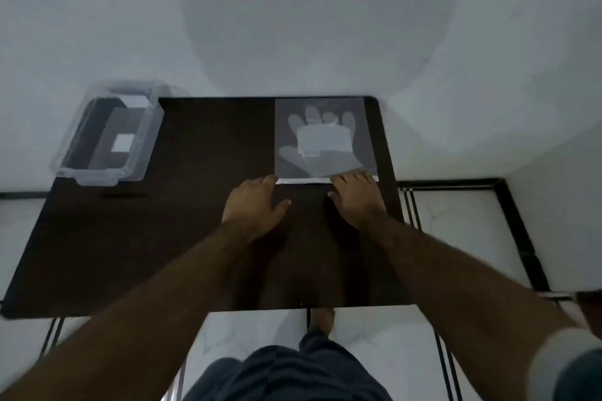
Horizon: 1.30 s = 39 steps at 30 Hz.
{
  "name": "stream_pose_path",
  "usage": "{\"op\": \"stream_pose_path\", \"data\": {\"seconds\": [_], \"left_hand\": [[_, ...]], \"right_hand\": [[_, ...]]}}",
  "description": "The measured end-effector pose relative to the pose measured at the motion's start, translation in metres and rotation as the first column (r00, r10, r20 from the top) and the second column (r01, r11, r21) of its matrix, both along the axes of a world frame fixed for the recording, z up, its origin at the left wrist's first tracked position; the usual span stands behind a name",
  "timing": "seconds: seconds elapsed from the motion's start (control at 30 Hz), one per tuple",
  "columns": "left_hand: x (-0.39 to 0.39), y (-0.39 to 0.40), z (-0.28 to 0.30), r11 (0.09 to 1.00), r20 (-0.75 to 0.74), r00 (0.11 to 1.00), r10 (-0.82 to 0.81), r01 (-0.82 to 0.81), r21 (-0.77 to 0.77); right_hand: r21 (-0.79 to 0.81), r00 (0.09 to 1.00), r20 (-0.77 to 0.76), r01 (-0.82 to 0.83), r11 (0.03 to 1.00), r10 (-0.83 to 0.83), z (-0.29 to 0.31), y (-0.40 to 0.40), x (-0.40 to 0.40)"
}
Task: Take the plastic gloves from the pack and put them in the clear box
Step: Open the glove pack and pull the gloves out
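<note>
A flat clear pack of plastic gloves (324, 137) lies at the far right of the dark table (163, 238), with a glove shape and a white label showing through it. Along its near edge runs a white strip (304, 181). My left hand (252, 205) rests on the table with its fingertips at the left end of that strip. My right hand (353, 198) has its fingertips on the right end of the strip. Whether either hand pinches the strip I cannot tell. The clear box (107, 133) stands open at the table's far left corner, well away from both hands.
A white wall rises just behind the table. The floor is white tile with black lines, seen to the right and below the near table edge. A person's foot (321, 319) and dark shorts show under the near edge.
</note>
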<state>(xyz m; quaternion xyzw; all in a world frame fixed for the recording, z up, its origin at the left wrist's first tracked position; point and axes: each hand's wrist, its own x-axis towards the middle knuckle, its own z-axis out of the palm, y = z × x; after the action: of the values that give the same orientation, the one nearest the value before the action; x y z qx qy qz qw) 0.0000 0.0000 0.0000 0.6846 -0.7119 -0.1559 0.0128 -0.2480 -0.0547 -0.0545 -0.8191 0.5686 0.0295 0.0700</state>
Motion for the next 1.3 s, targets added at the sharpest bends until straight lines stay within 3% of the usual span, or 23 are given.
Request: {"op": "stream_pose_path", "data": {"seconds": [0.07, 0.2, 0.4, 0.63, 0.9, 1.03, 1.13, 1.3], "left_hand": [[-0.016, -0.015, -0.012, 0.994, -0.001, 0.999, 0.039, -0.039, 0.102], [-0.032, -0.031, -0.026, 0.983, 0.011, 0.997, 0.071, -0.072, 0.166], [-0.041, -0.048, -0.042, 0.984, 0.034, 0.998, 0.049, -0.054, 0.167], [-0.041, -0.051, -0.052, 0.981, -0.010, 0.997, 0.074, -0.071, 0.178], [-0.043, -0.058, -0.059, 0.987, -0.037, 0.996, 0.086, -0.080, 0.137], [-0.046, -0.060, -0.064, 0.992, -0.063, 0.994, 0.084, -0.077, 0.103], [-0.047, -0.057, -0.068, 0.998, -0.061, 0.998, 0.031, -0.028, 0.047], [-0.049, -0.055, -0.074, 0.994, -0.021, 0.994, -0.106, 0.106, -0.003]], "right_hand": [[0.062, 0.999, 0.000, -0.035, 0.997, 0.036, -0.014, -0.019, -0.007], [0.094, 0.990, -0.040, -0.135, 0.986, 0.139, -0.027, -0.047, -0.006], [0.092, 0.930, -0.097, -0.347, 0.933, 0.355, -0.033, -0.080, -0.004], [0.143, 0.905, -0.086, -0.402, 0.904, 0.416, -0.032, -0.097, -0.005], [0.174, 0.746, -0.222, -0.603, 0.779, 0.627, -0.027, -0.098, 0.001], [0.126, 0.790, -0.158, -0.578, 0.806, 0.592, -0.032, -0.102, -0.003], [0.117, 0.886, -0.014, -0.459, 0.881, 0.464, -0.037, -0.106, -0.004], [0.325, 0.963, 0.225, -0.220, 0.920, 0.150, -0.033, -0.119, 0.000]]}}
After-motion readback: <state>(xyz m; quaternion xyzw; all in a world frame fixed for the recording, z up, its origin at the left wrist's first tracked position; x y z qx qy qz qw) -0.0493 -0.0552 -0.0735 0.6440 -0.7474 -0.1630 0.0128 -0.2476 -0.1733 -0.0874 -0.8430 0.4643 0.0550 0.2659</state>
